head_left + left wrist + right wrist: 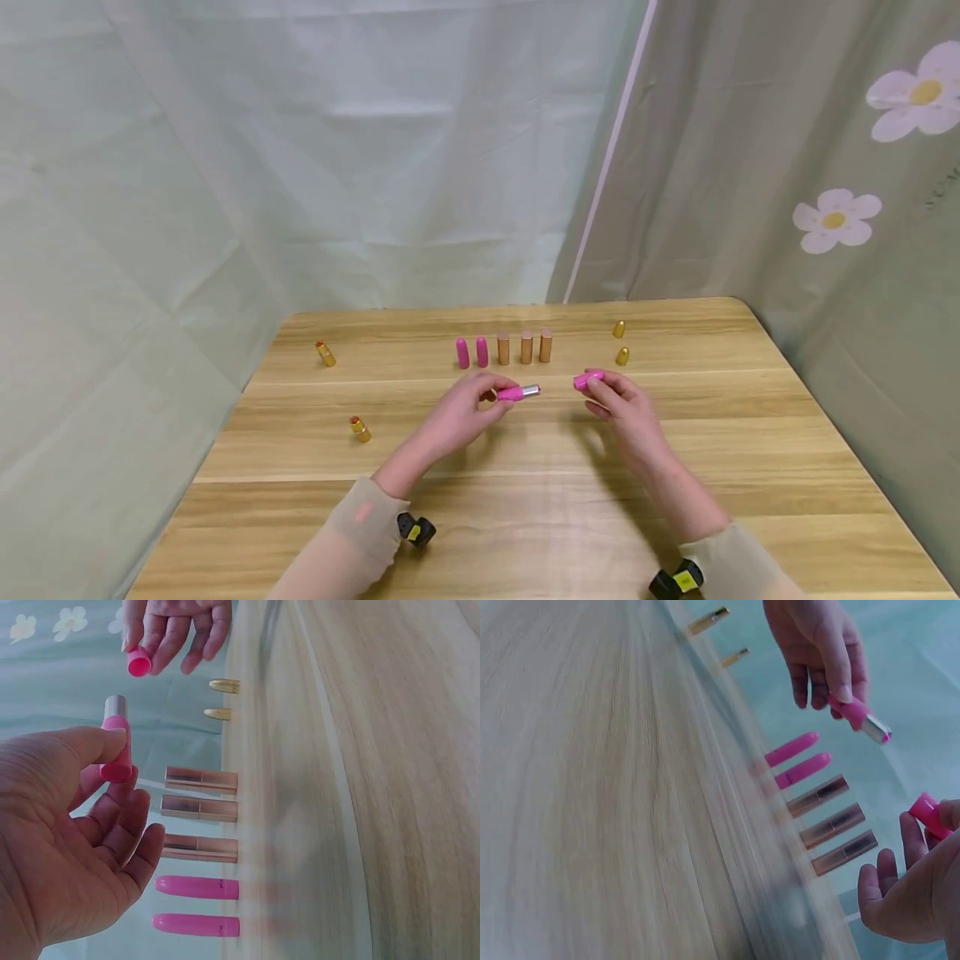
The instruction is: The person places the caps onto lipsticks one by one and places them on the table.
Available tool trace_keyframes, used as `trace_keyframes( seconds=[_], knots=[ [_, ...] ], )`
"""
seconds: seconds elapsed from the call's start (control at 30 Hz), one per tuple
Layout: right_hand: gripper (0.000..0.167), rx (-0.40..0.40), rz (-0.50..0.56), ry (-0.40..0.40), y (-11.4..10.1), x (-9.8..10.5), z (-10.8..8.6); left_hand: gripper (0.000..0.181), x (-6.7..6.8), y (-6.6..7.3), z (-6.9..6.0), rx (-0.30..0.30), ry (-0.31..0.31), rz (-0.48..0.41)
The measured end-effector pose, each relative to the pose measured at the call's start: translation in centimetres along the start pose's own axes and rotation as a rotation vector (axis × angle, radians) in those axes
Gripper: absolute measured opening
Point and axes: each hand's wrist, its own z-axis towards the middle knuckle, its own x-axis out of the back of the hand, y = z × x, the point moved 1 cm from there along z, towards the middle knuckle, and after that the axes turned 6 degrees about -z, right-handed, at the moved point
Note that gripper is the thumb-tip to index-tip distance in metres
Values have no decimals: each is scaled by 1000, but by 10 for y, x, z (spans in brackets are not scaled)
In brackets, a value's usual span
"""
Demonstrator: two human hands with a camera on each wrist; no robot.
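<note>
Pink lipstick base (512,394) is pinched by the left hand (467,408), in front of the copper tubes (527,347); the right hand (628,412) pinches a pink cap (583,381), to the right of those tubes.

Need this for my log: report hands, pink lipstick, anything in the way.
Left hand pinches pink lipstick base, silver collar exposed. Right hand holds pink cap, apart from base. Nothing visible between them.

Soft light leaves pale glare on the table (525,517), while both wrist views look dimmer, hazier.
</note>
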Motion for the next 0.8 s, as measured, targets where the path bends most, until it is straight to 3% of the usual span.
trace_keyframes(
  seconds=[0.23,0.8],
  knots=[
    [32,-11,33,-4,-1,-16,0,19,-2,6,6,4,14,-52],
    [31,-52,141,-77,6,-39,-2,18,1,9,9,-32,23,-58]
  ],
)
